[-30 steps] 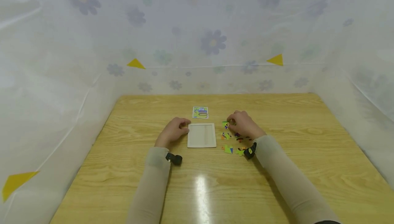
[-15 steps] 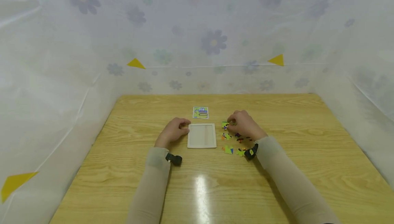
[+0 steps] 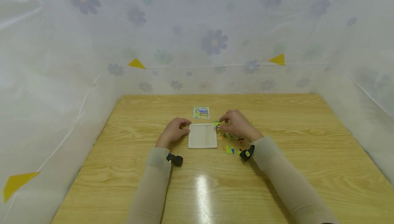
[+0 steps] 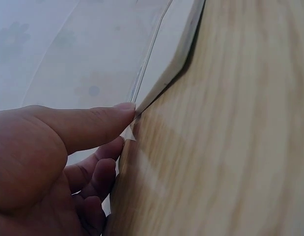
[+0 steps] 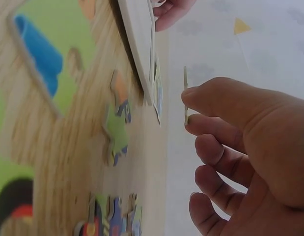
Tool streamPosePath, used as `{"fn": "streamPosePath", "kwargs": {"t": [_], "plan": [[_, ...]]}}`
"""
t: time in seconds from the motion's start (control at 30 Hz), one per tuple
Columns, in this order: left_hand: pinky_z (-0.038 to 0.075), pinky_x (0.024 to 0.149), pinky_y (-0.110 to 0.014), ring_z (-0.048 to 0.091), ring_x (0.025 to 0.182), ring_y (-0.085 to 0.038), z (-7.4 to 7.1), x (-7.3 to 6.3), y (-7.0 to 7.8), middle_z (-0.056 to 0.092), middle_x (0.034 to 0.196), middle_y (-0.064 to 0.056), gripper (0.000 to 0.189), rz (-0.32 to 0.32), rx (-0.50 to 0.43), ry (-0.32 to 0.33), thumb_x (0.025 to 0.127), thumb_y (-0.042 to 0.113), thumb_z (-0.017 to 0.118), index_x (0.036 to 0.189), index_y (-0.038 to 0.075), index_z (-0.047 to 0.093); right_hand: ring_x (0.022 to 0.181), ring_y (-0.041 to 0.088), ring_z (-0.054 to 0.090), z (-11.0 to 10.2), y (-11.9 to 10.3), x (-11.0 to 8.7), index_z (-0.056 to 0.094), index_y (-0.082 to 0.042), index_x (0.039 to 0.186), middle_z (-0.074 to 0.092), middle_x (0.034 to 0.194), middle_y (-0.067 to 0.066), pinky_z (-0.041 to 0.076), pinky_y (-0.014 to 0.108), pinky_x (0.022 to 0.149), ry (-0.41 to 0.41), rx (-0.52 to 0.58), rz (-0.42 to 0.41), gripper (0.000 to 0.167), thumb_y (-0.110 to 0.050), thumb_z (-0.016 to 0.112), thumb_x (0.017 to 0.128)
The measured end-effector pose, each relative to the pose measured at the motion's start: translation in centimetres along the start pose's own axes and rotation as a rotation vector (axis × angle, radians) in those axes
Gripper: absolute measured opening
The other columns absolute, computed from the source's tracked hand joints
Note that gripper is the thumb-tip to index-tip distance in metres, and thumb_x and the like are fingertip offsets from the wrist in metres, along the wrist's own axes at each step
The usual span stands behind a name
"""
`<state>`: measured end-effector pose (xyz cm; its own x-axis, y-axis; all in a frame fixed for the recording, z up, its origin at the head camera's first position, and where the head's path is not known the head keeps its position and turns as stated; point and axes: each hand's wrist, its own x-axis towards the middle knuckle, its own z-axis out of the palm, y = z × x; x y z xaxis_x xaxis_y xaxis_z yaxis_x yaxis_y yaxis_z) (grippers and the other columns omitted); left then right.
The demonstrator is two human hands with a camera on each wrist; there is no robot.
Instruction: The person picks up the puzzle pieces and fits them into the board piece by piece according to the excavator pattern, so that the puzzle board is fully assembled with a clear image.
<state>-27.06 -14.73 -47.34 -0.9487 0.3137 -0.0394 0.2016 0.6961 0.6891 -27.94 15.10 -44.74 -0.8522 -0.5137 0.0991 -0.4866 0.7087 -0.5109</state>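
Between thumb and index finger my right hand [image 3: 239,125] pinches a green puzzle piece [image 3: 217,125], at the tray's upper right corner. The right wrist view shows that piece [image 5: 186,96] edge-on, lifted off the table. My left hand [image 3: 173,130] rests at the left side of a pale wooden puzzle tray [image 3: 202,147], thumb and index fingertips touching its edge near the upper left corner. Inside the tray's raised rim only bare wood shows. Several loose puzzle pieces lie right of the tray, among them a green one with a blue patch [image 3: 229,149]; my right hand and wrist hide some.
A small picture card [image 3: 201,112] lies just beyond the tray. The wooden table [image 3: 138,114] is enclosed by white flowered sheeting [image 3: 184,29] with yellow triangles on it. Each wrist wears a black camera [image 3: 174,159].
My right hand has moved left with the pinched puzzle piece, from among the loose pieces to the tray's right edge. The left hand keeps its place at the tray.
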Motion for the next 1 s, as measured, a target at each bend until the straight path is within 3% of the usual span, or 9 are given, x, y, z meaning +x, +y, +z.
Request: {"fn": "streamPosePath", "kwargs": {"t": [0.33, 0.47, 1.0], "plan": [[0.044, 0.09, -0.039, 0.053, 0.1, -0.022, 0.1, 0.1, -0.1, 0.061, 0.114, -0.008, 0.032, -0.004, -0.013, 0.003, 0.092, 0.014, 0.072, 0.124, 0.009, 0.068, 0.081, 0.018, 0.052, 1.4, -1.3, 1.4, 0.076, -0.007, 0.107, 0.061, 0.09, 0.001, 0.046, 0.036, 0.073, -0.02, 0.018, -0.014, 0.022, -0.02, 0.074, 0.088], [0.044, 0.09, -0.04, 0.054, 0.099, -0.022, 0.1, 0.1, -0.1, 0.062, 0.114, -0.008, 0.032, -0.005, -0.011, 0.009, 0.091, 0.013, 0.072, 0.123, 0.008, 0.069, 0.078, 0.019, 0.05, 2.4, -2.0, 2.2, 0.077, -0.007, 0.103, 0.06, 0.087, 0.002, 0.044, 0.036, 0.074, -0.022, -0.028, -0.029, 0.022, -0.02, 0.076, 0.087], [0.045, 0.094, -0.041, 0.056, 0.106, -0.022, 0.3, -0.1, 0.0, 0.063, 0.119, -0.008, 0.032, 0.027, -0.024, 0.006, 0.092, 0.013, 0.071, 0.123, 0.008, 0.068, 0.094, 0.022, 0.054, 4.9, -4.3, 3.9, 0.077, -0.008, 0.103, 0.065, 0.095, 0.001, 0.045, 0.039, 0.087, -0.055, -0.056, -0.012, 0.021, -0.017, 0.076, 0.084]]}}
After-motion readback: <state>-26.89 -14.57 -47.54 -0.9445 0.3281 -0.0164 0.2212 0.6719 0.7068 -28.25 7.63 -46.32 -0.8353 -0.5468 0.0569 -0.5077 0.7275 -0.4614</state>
